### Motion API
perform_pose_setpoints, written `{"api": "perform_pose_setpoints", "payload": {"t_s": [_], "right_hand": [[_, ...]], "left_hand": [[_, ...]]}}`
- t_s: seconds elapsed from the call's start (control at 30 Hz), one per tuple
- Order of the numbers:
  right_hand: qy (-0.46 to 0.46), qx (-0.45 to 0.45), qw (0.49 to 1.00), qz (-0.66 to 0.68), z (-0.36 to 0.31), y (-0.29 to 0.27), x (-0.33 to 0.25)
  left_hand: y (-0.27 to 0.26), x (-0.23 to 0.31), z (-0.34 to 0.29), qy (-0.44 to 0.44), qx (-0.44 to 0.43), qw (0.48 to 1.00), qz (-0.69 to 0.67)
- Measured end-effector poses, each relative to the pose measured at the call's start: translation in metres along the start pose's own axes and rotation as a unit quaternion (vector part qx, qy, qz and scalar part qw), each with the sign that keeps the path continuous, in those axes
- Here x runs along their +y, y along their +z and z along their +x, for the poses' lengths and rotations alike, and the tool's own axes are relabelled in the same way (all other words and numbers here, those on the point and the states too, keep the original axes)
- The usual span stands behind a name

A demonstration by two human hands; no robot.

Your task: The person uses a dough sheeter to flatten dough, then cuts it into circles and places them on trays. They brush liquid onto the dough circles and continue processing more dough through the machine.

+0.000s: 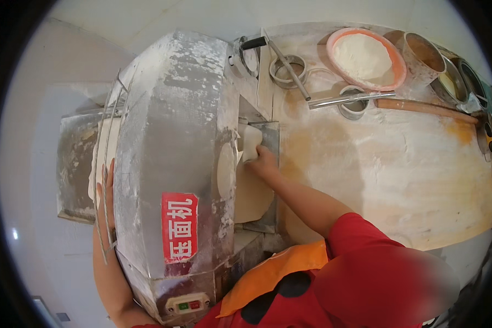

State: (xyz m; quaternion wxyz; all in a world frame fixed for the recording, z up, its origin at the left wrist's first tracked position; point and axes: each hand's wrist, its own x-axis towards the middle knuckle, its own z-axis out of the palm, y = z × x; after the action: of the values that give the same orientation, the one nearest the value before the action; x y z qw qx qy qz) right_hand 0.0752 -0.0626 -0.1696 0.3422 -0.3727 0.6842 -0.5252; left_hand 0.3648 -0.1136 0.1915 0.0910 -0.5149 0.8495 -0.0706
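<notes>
My right hand (263,163) reaches to the right side of a grey metal dough sheeter, its fingers closed on the edge of a pale dough sheet (254,191). Part of that sheet is folded up at the hand, and the rest lies on the metal tray below. Round the machine's far left side reaches my left arm. There my left hand (108,197) has its fingers stretched out against hanging layers of dough (108,147), behind thin metal rods. Some of its fingers are hidden by the machine edge.
The flour-dusted sheeter housing (169,136) stands between my arms, with a switch box (188,304) low on its front. On the wooden table (410,175) are a pink basin of flour (361,57), a metal rod (350,99), ring cutters (353,104), a rolling pin (426,109) and several containers.
</notes>
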Motion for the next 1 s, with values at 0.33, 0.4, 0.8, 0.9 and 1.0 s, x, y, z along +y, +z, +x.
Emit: {"api": "perform_pose_setpoints", "payload": {"t_s": [0.33, 0.4, 0.8, 0.9, 1.0], "right_hand": [[0.054, 0.012, 0.998, -0.035, -0.024, -0.074, 0.014], [0.085, -0.014, 0.996, -0.029, -0.018, -0.094, 0.024], [0.051, -0.032, 0.997, -0.044, -0.069, -0.206, 0.042], [0.084, -0.049, 0.995, -0.035, -0.067, -0.255, 0.068], [0.090, -0.056, 0.993, 0.041, -0.085, -0.287, 0.089]], "left_hand": [[-0.057, -0.010, -0.085, -0.118, 0.217, 0.888, -0.389], [-0.094, 0.056, -0.106, -0.101, 0.270, 0.872, -0.396], [0.171, 0.386, -0.136, -0.087, -0.005, 0.925, -0.370], [0.223, 0.468, -0.129, -0.046, 0.079, 0.980, -0.179], [0.228, 0.499, -0.139, 0.000, 0.126, 0.975, -0.181]]}}
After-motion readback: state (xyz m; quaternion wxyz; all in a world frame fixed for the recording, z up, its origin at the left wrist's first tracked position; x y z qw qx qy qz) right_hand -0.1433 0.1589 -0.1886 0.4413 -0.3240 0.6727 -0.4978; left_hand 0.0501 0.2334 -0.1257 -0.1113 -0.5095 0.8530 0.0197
